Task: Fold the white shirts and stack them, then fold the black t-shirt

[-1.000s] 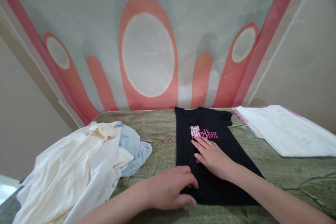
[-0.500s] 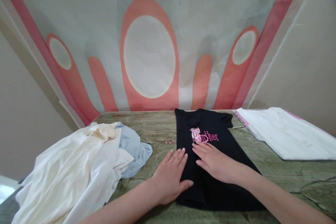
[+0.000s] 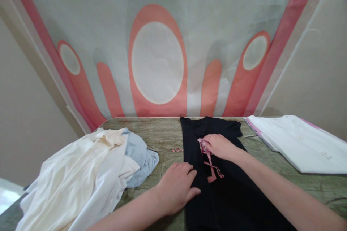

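A black T-shirt (image 3: pixel 195 202) with a pink panther print (image 3: pixel 213 173) lies lengthwise on the table, its left edge nearly straight. My left hand (image 3: pixel 176 186) rests over that left edge, fingers lying on the cloth and thumb apart. Farther up, my right hand (image 3: pixel 219 146) is on the upper part of the print, palm down, covering the lettering. Its fingers are bent and its fingertips partly hidden, and I see no cloth clearly gripped in it. The shirt's lower end runs out of view.
On the left is a loose heap of cream and white cloth (image 3: pixel 78 166), with a light blue garment (image 3: pixel 135 151) beside it. Folded white clothes (image 3: pixel 309 144) lie at the right. A patterned wall (image 3: pixel 157 61) stands behind the wooden-looking table (image 3: pixel 157 130).
My right hand has moved up the shirt, uncovering the figure's legs and covering the lettering. My left hand is slightly lower in view. The shirt's bottom edge has left the view.
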Demonstrator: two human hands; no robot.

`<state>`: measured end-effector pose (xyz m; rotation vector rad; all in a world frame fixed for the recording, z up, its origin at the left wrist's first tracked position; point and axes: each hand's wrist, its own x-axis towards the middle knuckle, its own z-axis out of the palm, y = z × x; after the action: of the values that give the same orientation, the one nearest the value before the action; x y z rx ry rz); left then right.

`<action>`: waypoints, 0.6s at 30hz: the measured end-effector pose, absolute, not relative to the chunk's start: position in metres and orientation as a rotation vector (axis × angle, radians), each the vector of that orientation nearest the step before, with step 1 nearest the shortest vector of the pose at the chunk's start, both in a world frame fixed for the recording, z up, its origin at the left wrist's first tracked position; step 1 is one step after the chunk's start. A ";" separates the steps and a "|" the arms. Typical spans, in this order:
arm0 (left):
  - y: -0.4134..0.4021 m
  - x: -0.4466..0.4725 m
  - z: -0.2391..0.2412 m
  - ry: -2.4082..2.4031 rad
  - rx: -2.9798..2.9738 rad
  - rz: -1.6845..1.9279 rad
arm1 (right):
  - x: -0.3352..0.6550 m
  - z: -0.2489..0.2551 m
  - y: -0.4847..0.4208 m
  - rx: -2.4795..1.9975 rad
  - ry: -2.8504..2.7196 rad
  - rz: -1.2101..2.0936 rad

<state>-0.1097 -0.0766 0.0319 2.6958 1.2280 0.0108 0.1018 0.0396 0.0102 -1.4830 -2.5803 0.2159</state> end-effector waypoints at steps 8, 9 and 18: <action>0.009 -0.098 0.016 1.326 2.738 0.248 | 0.092 -0.001 0.078 -1.787 -2.145 0.095; 0.016 -0.096 0.010 1.353 2.741 0.261 | 0.091 -0.006 0.081 -1.836 -2.078 0.121; 0.030 -0.097 -0.020 1.392 2.737 0.198 | 0.093 -0.037 0.090 -1.607 -1.904 0.373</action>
<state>-0.0970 0.0299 -0.0199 2.7366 1.3922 0.1976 0.0930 0.0899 -0.0372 -1.6066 -1.9039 0.3726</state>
